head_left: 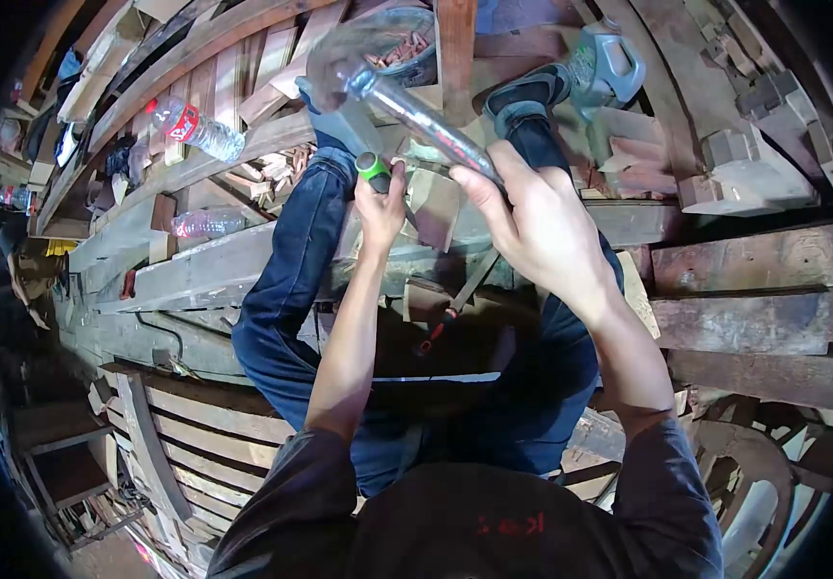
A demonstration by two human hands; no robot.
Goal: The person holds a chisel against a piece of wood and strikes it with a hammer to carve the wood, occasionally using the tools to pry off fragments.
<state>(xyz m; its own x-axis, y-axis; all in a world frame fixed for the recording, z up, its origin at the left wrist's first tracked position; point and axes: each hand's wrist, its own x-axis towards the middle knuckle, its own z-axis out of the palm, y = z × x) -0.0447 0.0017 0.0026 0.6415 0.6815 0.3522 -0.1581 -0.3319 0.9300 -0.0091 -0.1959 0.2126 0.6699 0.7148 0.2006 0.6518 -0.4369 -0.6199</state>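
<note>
My right hand [546, 227] is closed around a hammer [426, 121], raised over the work with its shaft slanting up to the left. Motion blurs the hammer's head. Lower and to the left, my left hand [381, 210] grips a chisel by its green-capped handle [372, 166], whose end points up. The chisel's blade is mostly hidden, beside a piece of wood [433, 205] between my legs. A hand tool with a red and black handle [436, 331] and a long metal blade leans below my right hand.
Plastic bottles [199, 132] lie among beams on the left. A tub [416, 63] holding wood pieces stands at the top, and a clear jug [609, 66] is right of my shoe. Thick planks [754, 314] and wood blocks [749, 183] fill the right side.
</note>
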